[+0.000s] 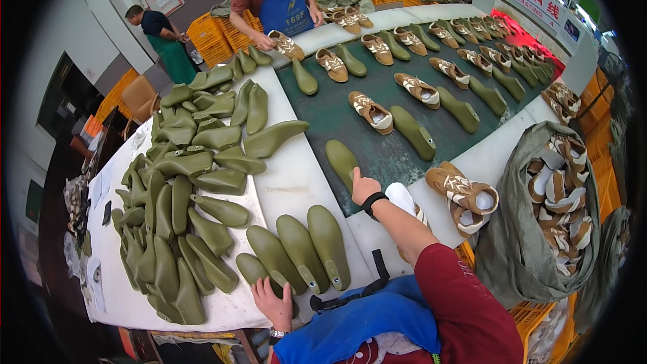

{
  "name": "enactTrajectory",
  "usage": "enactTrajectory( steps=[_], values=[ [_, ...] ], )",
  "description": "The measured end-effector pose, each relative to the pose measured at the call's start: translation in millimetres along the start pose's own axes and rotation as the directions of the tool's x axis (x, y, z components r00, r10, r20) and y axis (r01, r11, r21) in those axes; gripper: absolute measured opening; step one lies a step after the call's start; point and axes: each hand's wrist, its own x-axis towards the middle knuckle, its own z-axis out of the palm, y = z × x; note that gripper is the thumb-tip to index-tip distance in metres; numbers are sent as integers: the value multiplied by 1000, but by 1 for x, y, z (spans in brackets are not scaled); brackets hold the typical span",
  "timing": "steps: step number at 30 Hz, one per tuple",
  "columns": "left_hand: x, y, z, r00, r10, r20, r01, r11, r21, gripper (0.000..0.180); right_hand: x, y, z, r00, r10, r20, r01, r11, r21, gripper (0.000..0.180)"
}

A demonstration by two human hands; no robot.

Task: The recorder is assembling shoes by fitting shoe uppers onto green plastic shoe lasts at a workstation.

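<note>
My right hand (364, 187) reaches over the near edge of the green belt, its fingers closed on the near end of an olive-green shoe last (340, 160) lying there. My left hand (273, 305) is at the table's front edge, fingers curved over the near end of another green shoe last (252, 269). That one is leftmost in a neat row, beside more green lasts (296, 246). To the right of my right arm lies a pair of brown-and-white shoes (461, 192). A white-toed shoe (402, 199) is partly hidden behind my forearm.
A large heap of green lasts (178, 195) covers the white table (276, 192) on the left. Shoes and lasts line the belt (323, 111). A grey sack (526, 229) full of shoes stands right. Across the table a person in a blue apron (291, 0) handles a shoe (286, 46).
</note>
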Motion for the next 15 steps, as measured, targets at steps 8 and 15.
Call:
enactTrajectory(
  steps=[8, 15],
  values=[
    [-2, 0, -2, 999, 21, -31, -22, 999, -26, 52, 5, 15, -7, 998, 59, -21, -58, 998, 26, 67],
    [0, 3, 1, 998, 53, -32, -53, 999, -13, 50, -5, 41, -15, 997, 36, -69, -31, 997, 70, 60]
  ],
)
